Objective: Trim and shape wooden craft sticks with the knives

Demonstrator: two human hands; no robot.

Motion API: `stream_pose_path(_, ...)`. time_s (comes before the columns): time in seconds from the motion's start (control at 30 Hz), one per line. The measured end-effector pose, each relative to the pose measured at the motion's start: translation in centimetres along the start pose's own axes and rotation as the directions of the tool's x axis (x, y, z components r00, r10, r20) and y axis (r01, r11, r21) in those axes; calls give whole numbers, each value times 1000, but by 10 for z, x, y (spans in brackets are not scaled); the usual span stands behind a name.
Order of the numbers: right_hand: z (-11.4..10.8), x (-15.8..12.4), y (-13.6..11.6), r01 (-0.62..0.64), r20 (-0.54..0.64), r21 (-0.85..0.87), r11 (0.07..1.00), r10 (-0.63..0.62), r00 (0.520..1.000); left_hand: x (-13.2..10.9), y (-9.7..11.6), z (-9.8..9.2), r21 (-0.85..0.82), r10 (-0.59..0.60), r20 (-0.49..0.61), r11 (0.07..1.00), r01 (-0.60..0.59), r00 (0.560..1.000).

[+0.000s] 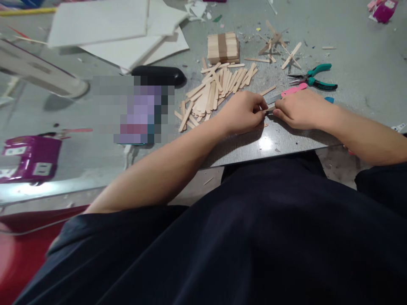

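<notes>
Close together near the table's front edge, my left hand [244, 112] and my right hand [300, 108] are both closed in a pinch. A short length of what looks like a wooden craft stick [270, 109] shows between the fingertips, mostly hidden by them. Just beyond my right hand lies a pink-handled craft knife [294, 90], its blade pointing left. A loose pile of craft sticks [219, 87] spreads beyond my left hand. Part of another stick [266, 125] peeks out below my left fingers. Green-handled needle-nose pliers [313, 78] lie behind my right hand.
Behind the pile stands a banded bundle of craft sticks [222, 47]. Glued stick pieces [275, 42] lie at the back. To the left are a phone [140, 114] with a cable, a black case [159, 76], white foam boards [101, 23] and a purple package [34, 156].
</notes>
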State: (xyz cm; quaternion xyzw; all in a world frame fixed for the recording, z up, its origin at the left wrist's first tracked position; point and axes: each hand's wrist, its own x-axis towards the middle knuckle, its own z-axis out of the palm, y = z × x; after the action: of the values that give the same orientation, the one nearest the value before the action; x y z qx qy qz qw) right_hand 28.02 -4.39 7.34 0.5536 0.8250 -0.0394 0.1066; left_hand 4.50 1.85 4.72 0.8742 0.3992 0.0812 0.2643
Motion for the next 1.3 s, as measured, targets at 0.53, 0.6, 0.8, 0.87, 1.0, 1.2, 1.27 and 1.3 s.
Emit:
stream_pose_path(0.53,1,-1,0,-12,-7,15,1000,12,1000,-1,7,-2,15,-55,26,998,54,998)
stream_pose_path(0.6,-1,-2,-1,-18,-11,22,1000,18,1000,-2,9,-3,12,-70,38,997,70,997)
stream_pose_path(0.8,-3,-3,-2,-10,7,-12,1000,10,1000,0,5,-1,-6,-47,14,999,47,999)
stream_pose_path(0.87,-2,-2,-1,-6,4,-10,1000,6,1000,1,2,0,-5,-31,10,999,31,999)
stream_pose_path(1.0,0,0,0,3,1,7,1000,-3,1000,1,0,1,1,-7,0,1000,7,1000)
stream_pose_path(1.2,-3,-2,-6,-13,16,-36,999,14,1000,-1,-3,6,-14,34,-42,999,-35,999)
stream_pose_path(1.27,-3,-3,-9,-10,11,-48,999,10,1000,-1,-4,6,2,40,-36,999,-39,999)
stream_pose_path(1.3,-3,-4,-10,-11,2,-46,999,11,1000,-1,-4,6,12,42,-28,999,-42,999)
